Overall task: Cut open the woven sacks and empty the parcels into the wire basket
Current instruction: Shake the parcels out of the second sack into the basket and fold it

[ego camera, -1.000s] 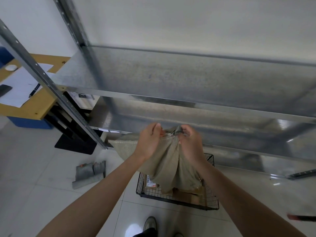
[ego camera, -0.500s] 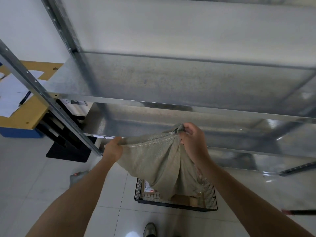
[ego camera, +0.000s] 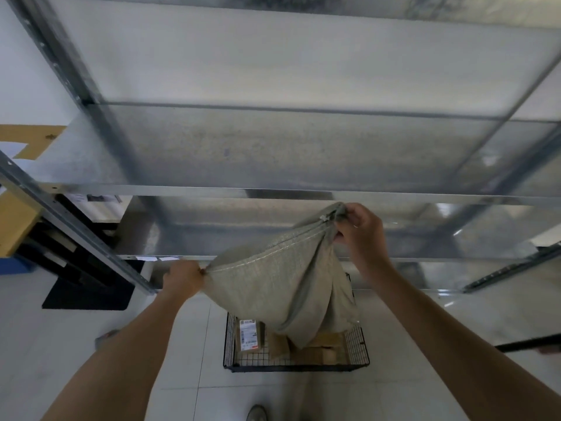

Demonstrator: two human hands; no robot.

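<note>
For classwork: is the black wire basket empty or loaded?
Loaded: brown cardboard parcels lie in the black wire basket, beneath the grey woven sack.

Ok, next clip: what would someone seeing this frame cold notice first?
The grey-green woven sack hangs mid-frame. The left hand grips one corner low down, and the right hand pinches the bunched end higher up. Directly below the sack, a black wire basket sits on the floor tiles holding brown parcels, one with a white label. A metal rack fills the upper half.
</note>
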